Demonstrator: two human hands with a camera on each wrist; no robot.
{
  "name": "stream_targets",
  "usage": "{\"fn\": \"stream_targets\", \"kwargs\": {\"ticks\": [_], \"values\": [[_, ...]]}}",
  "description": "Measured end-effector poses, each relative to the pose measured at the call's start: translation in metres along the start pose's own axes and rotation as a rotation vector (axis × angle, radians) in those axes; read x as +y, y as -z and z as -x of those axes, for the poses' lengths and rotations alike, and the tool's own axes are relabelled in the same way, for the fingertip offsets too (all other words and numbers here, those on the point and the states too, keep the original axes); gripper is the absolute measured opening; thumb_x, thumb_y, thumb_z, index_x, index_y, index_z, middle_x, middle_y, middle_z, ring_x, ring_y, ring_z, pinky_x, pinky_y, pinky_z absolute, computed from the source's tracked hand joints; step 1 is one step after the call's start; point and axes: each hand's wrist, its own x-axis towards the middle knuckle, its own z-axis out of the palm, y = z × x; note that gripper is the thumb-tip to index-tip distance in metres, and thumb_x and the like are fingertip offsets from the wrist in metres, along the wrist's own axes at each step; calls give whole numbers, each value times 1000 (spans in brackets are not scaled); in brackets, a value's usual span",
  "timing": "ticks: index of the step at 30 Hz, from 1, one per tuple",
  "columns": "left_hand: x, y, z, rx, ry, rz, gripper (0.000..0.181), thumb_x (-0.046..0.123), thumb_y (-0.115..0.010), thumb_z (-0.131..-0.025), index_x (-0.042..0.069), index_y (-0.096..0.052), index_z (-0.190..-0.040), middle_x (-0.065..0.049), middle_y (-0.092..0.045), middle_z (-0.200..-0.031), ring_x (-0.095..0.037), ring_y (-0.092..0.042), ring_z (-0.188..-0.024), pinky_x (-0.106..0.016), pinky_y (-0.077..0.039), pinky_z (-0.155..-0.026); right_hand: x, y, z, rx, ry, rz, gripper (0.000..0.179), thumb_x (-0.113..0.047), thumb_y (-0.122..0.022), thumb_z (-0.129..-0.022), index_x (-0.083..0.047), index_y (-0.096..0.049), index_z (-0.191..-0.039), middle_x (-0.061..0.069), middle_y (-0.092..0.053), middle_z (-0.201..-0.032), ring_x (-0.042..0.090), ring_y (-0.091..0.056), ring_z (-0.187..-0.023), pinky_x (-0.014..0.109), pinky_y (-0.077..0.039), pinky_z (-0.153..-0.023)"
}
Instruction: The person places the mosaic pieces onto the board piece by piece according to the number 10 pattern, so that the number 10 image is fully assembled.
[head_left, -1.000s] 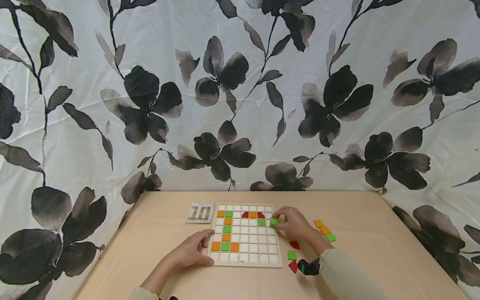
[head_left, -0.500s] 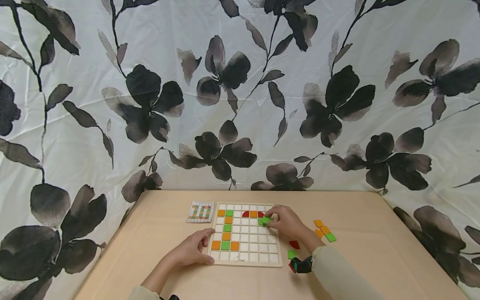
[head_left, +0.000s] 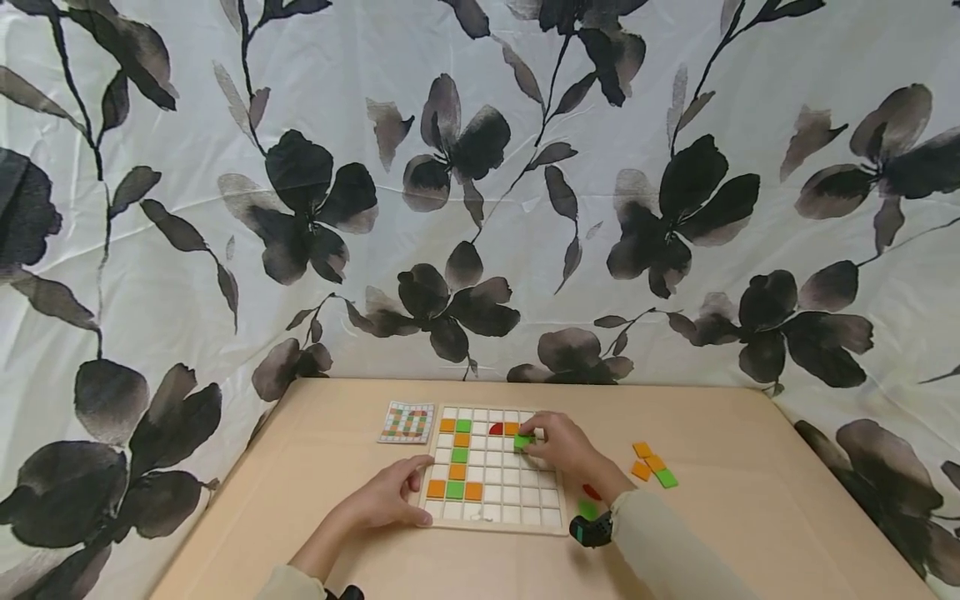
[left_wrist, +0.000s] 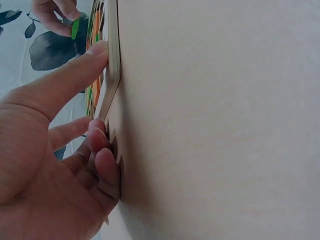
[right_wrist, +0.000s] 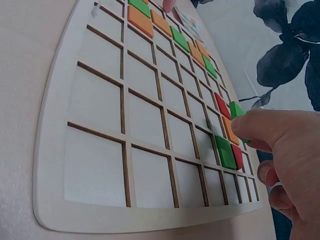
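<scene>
My right hand [head_left: 562, 442] pinches a green square tile [right_wrist: 237, 110] between thumb and fingers, close over the upper right of the gridded board. In the right wrist view that tile overlaps the far rows, near a placed green tile [right_wrist: 225, 152], an orange tile [right_wrist: 230, 131] and two red curved-edge tiles [right_wrist: 222, 106]. My left hand [head_left: 382, 496] lies at the left edge of the board [head_left: 495, 526]. Its thumb [left_wrist: 75, 75] touches the board's rim, and the other fingers bend near the tabletop. Orange and green tiles form a pattern on the board's left side.
A small card [head_left: 407, 422] printed with a coloured grid lies beside the board's upper left corner. Several loose orange and green tiles [head_left: 655, 463] lie to the right. A red piece [head_left: 592, 492] and a green tile [head_left: 587, 509] sit partly hidden by the right forearm.
My right hand has moved left with the green tile, from the board's right edge to over the placed tiles in the upper right. The left hand has stayed at the board's edge.
</scene>
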Motion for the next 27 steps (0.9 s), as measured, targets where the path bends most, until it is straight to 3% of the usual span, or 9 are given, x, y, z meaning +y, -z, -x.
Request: {"fn": "stream_targets", "kwargs": {"ticks": [10,16,27], "values": [[0,-1,0,14,9,-1,82,25,-86,-72,5,-44,-139,-10,-48,-95,-17,-43,-76,-22,-33,-61,-4,-7,-3,32,-46,34,15,-16,-77,-82,-16,-75,-97,-2,-68,-98,16,-58,-84,30,-49,-74],[1,-1,1,15,5,2,82,24,-86,-71,4,-44,-139,-11,-48,-95,-17,-43,-76,-22,-33,-61,-10,-13,-7,37,0,68,15,-16,-77,-82,-15,-75,-96,-2,-69,-99,19,-63,-96,42,-51,-87],[0,0,2,-1,-2,6,82,25,-86,-72,4,-44,-139,-10,-48,-95,-16,-43,-76,-21,-34,-61,-18,-22,-13,19,10,88,14,-17,-76,-83,-16,-74,-96,-2,-70,-100,18,-63,-92,39,-51,-81]]}}
